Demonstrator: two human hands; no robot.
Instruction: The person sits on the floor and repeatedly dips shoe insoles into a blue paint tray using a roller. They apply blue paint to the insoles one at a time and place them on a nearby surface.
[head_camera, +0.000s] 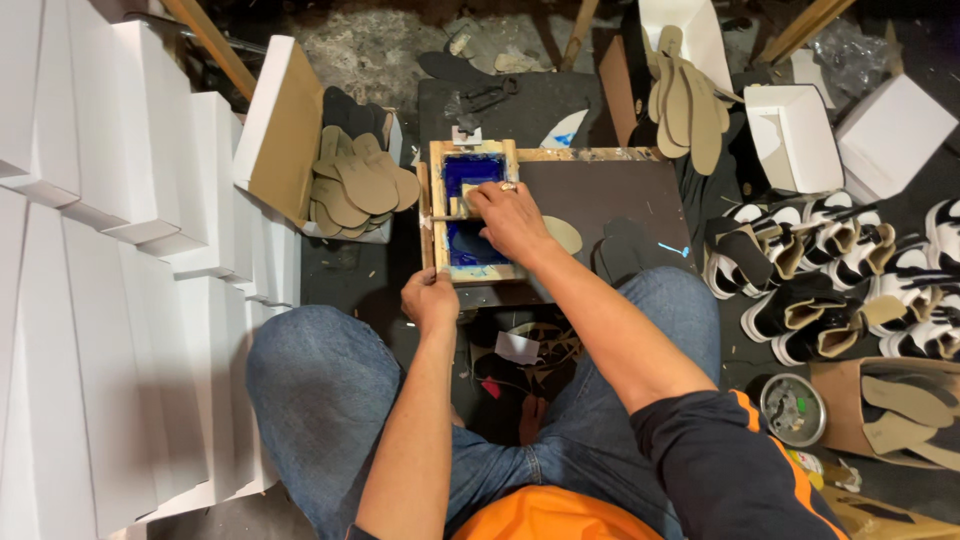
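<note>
Small wooden printing frame (474, 210) with blue screen, flat on dark tabletop (610, 195) above the knees; long axis running away from the body, near end at the tabletop's front edge. Right hand (510, 215) on the screen, grip pressed together around a short pale squeegee (463, 203); blade lying crosswise to the frame's length. Left hand (430, 298) at the frame's near left corner, grip pinching the wooden edge. Tan insole (563, 235) on the tabletop just right of the frame, partly hidden under the right wrist, pointing up and to the left. Dark insole shape (622, 250) beyond it.

Right half of tabletop mostly bare, smeared with blue paint marks. Left edge tight: open box of stacked tan insoles (358, 180) just beside the frame, white boxes (120, 250) stacked in steps beyond. More tan insoles (688, 100) fanned at top right, near an open white box (795, 135). Black-and-white shoes (850, 270) crowded in rows at right, well apart from the frame. Round tin (793, 408) and cardboard box of insoles (900, 405) lower right. Dim, cluttered workshop floor.
</note>
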